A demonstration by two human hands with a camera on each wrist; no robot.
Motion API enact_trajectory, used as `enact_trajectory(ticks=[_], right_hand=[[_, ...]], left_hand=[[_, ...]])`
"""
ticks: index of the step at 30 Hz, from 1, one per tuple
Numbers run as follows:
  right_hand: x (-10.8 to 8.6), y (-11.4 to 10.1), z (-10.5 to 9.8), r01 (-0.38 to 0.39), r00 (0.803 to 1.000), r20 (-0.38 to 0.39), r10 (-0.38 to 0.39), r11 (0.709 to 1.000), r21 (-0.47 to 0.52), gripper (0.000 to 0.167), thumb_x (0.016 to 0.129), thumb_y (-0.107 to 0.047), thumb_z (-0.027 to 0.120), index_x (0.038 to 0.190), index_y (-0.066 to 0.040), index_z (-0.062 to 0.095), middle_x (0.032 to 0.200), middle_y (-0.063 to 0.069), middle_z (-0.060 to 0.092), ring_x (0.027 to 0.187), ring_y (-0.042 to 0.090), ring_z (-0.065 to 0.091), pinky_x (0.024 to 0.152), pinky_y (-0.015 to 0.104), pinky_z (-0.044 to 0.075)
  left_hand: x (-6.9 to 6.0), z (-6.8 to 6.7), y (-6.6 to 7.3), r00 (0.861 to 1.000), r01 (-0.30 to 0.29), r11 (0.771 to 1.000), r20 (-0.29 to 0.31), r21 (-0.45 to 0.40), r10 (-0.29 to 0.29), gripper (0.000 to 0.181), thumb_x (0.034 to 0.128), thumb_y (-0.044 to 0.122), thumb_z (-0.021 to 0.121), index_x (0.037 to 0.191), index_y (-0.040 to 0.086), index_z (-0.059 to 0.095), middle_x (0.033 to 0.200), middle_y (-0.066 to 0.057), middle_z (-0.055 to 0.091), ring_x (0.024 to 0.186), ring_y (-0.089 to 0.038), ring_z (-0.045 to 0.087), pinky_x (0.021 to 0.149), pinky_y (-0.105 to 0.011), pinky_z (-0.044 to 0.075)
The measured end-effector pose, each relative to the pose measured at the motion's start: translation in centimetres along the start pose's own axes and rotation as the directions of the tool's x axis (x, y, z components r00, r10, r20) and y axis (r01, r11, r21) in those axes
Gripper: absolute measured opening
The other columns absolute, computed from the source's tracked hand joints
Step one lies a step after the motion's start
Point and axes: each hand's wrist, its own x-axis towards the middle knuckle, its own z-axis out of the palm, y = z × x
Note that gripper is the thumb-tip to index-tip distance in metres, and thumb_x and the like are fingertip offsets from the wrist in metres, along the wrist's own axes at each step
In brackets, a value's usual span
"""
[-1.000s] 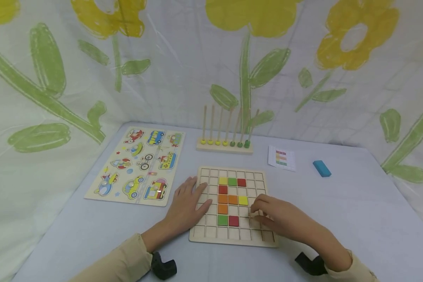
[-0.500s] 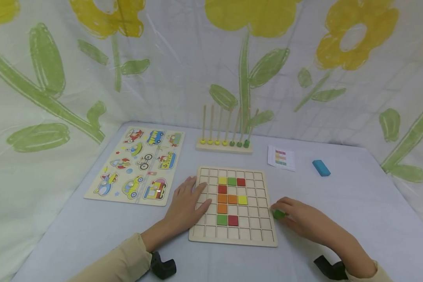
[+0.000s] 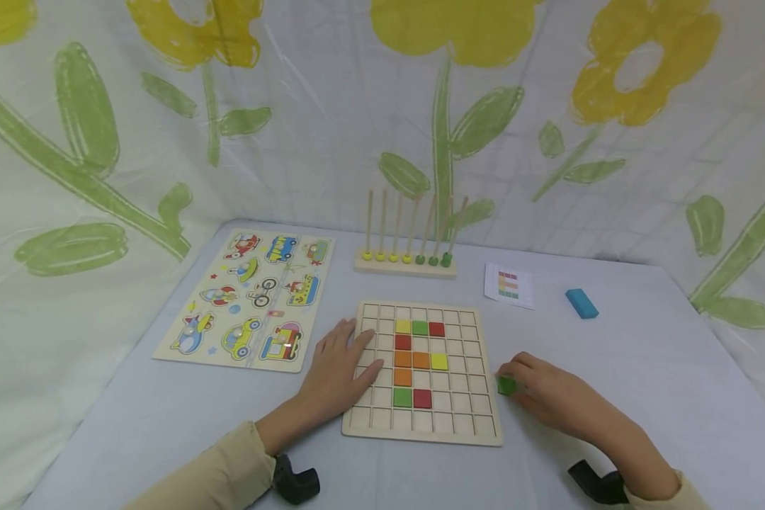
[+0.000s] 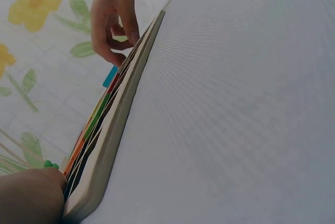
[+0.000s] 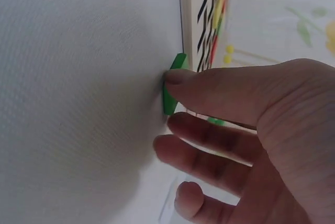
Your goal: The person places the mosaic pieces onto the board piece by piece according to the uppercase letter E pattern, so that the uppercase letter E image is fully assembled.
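A square wooden grid board (image 3: 382, 419) lies on the table with red, orange, yellow and green square tiles in some cells. My left hand (image 3: 333, 370) rests on its left edge, fingers spread. Just off the board's right edge, my right hand (image 3: 548, 395) pinches a green tile (image 3: 506, 384). Up close in the right wrist view, the thumb lies on the green tile (image 5: 168, 96), beside the board's edge, and the other fingers curve below. In the left wrist view the right hand (image 4: 116, 20) hangs at the board's far end; the tile is mostly hidden there.
A vehicle peg puzzle (image 3: 250, 301) lies at the left. Behind the board stands a wooden rack (image 3: 406, 265) of upright rods with yellow and green beads. A pattern card (image 3: 508, 285) and a blue block (image 3: 582, 304) lie at the back right.
My right hand has moved right, from over the board to beside its right edge, where a green tile now shows in its fingers. My left hand has stayed in place.
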Motion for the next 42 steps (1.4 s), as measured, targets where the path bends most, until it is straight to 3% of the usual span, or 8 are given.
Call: enact_trajectory(ticks=[7,18,23,32,37,42], right_hand=[[0.0,0.1,0.1,-0.038,0.999,0.011,0.038,0.999,-0.002,0.027,0.083,-0.014,0.073,0.109,-0.016,0.065,0.101,-0.01,0.058,0.085,0.002,0.058,0.072,0.021,0.052],[0.5,-0.4,-0.9,0.013,0.999,-0.034,-0.012,0.999,0.031,0.028,0.083,-0.013,0.073,0.109,-0.017,0.064,0.106,-0.008,0.057,0.086,0.004,0.059,0.073,0.02,0.053],[0.8,-1.2,-1.5,0.021,0.999,-0.029,-0.018,0.995,0.096,0.03,0.083,-0.013,0.074,0.111,-0.019,0.064,0.107,-0.012,0.056,0.087,0.005,0.059,0.072,0.019,0.053],[2.5,-3.9,-0.7,0.072,0.996,0.031,-0.082,0.967,0.243,0.024,0.089,-0.022,0.069,0.112,-0.025,0.063,0.109,-0.018,0.055,0.087,0.001,0.056,0.076,0.021,0.053],[3.4,-5.2,-0.2,0.133,0.986,0.07,-0.153,0.962,0.239,0.02,0.09,-0.027,0.067,0.109,-0.024,0.063,0.107,-0.018,0.054,0.086,0.0,0.054,0.076,0.019,0.051],[3.8,-5.7,0.3,0.191,0.977,0.059,-0.206,0.962,0.195,0.02,0.091,-0.025,0.065,0.111,-0.021,0.063,0.108,-0.015,0.055,0.088,0.0,0.054,0.079,0.02,0.052]], left_hand=[[0.0,0.0,0.0,1.0,-0.007,1.0,-0.007,0.001,0.007,0.057,0.0937,0.046,0.054,0.14,0.015,0.048,0.152,-0.015,0.033,0.144,-0.031,0.023,0.112,-0.053,0.022],[-0.1,0.0,-0.1,1.0,-0.01,1.0,-0.006,-0.017,0.01,0.057,0.0937,0.045,0.054,0.141,0.014,0.048,0.152,-0.016,0.032,0.144,-0.031,0.023,0.113,-0.053,0.021],[-0.1,0.0,-0.1,1.0,-0.004,1.0,-0.001,-0.019,0.004,0.057,0.0937,0.045,0.054,0.141,0.014,0.048,0.152,-0.016,0.032,0.144,-0.031,0.022,0.113,-0.053,0.021],[-0.1,-0.2,0.0,1.0,-0.008,0.999,0.0,-0.031,0.008,0.056,0.0939,0.044,0.054,0.141,0.013,0.048,0.152,-0.016,0.032,0.144,-0.032,0.022,0.112,-0.054,0.021],[-0.1,-0.1,-0.1,1.0,-0.01,1.0,-0.004,-0.027,0.01,0.056,0.0937,0.045,0.054,0.141,0.014,0.048,0.152,-0.016,0.032,0.144,-0.031,0.022,0.113,-0.053,0.02],[0.0,0.0,-0.1,1.0,-0.013,1.0,-0.006,-0.026,0.012,0.056,0.0936,0.045,0.054,0.141,0.015,0.048,0.152,-0.015,0.032,0.144,-0.03,0.022,0.113,-0.053,0.02]])
